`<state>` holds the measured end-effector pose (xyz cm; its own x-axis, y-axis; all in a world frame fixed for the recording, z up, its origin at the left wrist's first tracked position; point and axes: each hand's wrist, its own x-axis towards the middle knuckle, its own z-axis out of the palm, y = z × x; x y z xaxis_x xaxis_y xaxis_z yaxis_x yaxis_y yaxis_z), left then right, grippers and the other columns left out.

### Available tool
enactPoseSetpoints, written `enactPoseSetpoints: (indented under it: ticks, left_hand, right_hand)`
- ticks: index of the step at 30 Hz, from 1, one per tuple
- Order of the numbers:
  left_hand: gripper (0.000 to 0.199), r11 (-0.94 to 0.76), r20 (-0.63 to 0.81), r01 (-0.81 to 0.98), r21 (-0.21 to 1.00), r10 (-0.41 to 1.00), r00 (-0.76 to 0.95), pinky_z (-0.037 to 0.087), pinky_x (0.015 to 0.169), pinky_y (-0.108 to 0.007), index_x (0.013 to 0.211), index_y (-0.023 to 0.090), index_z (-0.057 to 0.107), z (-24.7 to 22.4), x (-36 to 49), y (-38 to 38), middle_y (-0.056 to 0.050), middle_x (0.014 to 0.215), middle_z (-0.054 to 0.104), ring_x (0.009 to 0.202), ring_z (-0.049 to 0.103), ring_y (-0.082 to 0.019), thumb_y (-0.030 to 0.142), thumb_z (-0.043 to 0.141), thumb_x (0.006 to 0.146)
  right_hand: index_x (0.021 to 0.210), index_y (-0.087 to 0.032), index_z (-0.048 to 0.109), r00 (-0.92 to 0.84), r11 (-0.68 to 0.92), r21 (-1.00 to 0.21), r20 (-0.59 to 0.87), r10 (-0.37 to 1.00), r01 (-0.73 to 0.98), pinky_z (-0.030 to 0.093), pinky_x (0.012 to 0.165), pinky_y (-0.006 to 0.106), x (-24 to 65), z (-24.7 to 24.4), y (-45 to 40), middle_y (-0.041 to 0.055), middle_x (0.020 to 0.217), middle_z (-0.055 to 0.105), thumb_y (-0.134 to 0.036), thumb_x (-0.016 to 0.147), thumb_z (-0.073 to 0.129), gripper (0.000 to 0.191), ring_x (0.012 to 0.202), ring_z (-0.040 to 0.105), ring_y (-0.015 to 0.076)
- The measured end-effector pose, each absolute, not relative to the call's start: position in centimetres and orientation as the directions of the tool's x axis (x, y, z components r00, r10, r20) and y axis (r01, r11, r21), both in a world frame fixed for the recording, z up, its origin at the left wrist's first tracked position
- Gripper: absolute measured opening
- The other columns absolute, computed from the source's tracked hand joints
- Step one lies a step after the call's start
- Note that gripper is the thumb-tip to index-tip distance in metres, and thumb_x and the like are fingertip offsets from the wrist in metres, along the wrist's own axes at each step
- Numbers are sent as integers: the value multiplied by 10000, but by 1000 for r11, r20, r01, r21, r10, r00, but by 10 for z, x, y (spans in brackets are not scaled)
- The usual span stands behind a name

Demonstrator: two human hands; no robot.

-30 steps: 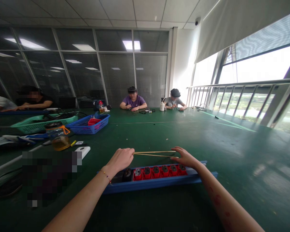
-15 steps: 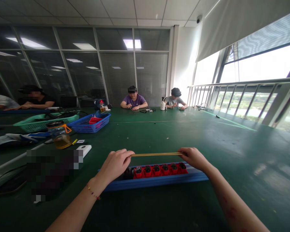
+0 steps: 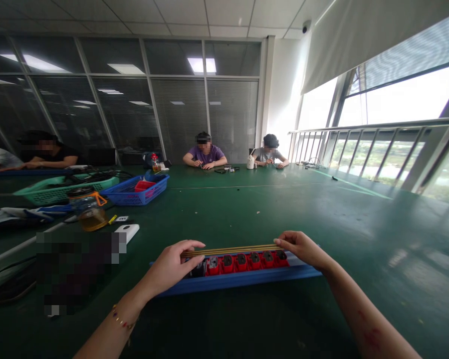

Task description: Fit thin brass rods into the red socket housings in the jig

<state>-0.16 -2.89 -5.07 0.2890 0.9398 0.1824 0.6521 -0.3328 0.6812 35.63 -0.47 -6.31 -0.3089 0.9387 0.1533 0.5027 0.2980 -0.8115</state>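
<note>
Several thin yellowish sticks (image 3: pixel 239 249) lie lengthwise along the far side of a long blue tray (image 3: pixel 247 281). At their right end, the fingertips of my right hand (image 3: pixel 301 248) are closed on them. My left hand (image 3: pixel 170 264) is at the other end with thumb and fingers apart, the stick ends passing between them; whether it touches them I cannot tell. A row of small red containers (image 3: pixel 241 263) with dark pieces in them stands inside the tray. Beside my left thumb is a black item (image 3: pixel 199 269), partly covered by the hand.
On the left are a blue basket (image 3: pixel 136 197) with a red box, a green basket (image 3: pixel 37 192) with black cables, a jar of amber liquid (image 3: pixel 92 215) and a white device (image 3: pixel 129 232). Across the green table (image 3: pixel 224 209) several people sit, one in purple (image 3: pixel 205 154).
Both hands have lowered the sticks toward the tray. My left hand has opened from its pinch, and the sticks have spread slightly apart. My right hand keeps its grip.
</note>
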Motion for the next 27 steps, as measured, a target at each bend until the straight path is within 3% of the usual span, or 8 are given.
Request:
enactPoseSetpoints:
  ticks: [9,15,22,27]
  left_hand:
    - [371,-218,52,640,737,962,268,439,632,-243,814,185,631,-53,-10,-23,-22,769,666,722,599,-183,514,479,732]
    - [381,-167,37,601,782,974,222,437,668,-254,854,178,624,-51,-14,-24,-32,816,669,774,597,-194,512,499,719]
    - [400,-156,39,618,770,979,198,421,640,-237,834,178,620,-53,-25,-21,-18,774,649,738,578,-171,539,510,702]
    - [421,-126,-23,628,768,974,224,402,597,-224,822,161,620,-56,-28,-20,-20,734,631,697,560,-160,547,526,683]
  right_hand:
    - [737,-166,581,-272,257,-818,128,954,515,383,495,219,360,-67,-2,2,617,621,-506,683,601,345,564,547,133]
    - [697,-162,553,-242,223,-798,100,965,560,306,436,202,364,-74,2,-24,561,559,-525,679,591,366,492,460,94]
    - [770,-179,509,-264,182,-824,41,964,537,337,450,208,360,-74,0,-28,569,539,-547,723,537,372,514,478,107]
    - [773,-174,529,-247,199,-740,46,968,643,322,433,210,364,-79,4,-27,543,535,-558,700,558,392,493,466,108]
